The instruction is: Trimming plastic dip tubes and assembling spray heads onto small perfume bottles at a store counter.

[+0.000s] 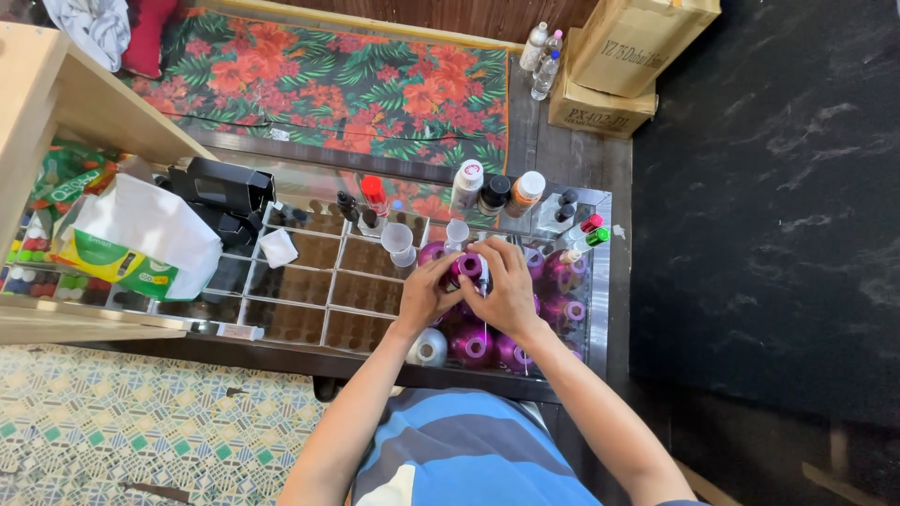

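Both my hands are closed around one purple thread spool (466, 269) held over the right end of a clear compartment organizer (309, 281). My left hand (427, 292) grips its left side, and my right hand (506, 289) covers its right side and top. Several more purple and magenta spools (562, 276) fill the compartments under and beside my hands, and a white spool (429, 349) sits at the near edge. Small clear cups (398, 242) stand just beyond my fingers.
Several bottles with white, black, orange and red caps (494, 189) stand at the organizer's far edge. A white and green bag (141, 239) lies at left under a wooden shelf (66, 94). A floral mat (347, 84), cardboard boxes (628, 56) and a dark marbled floor (769, 206) surround it.
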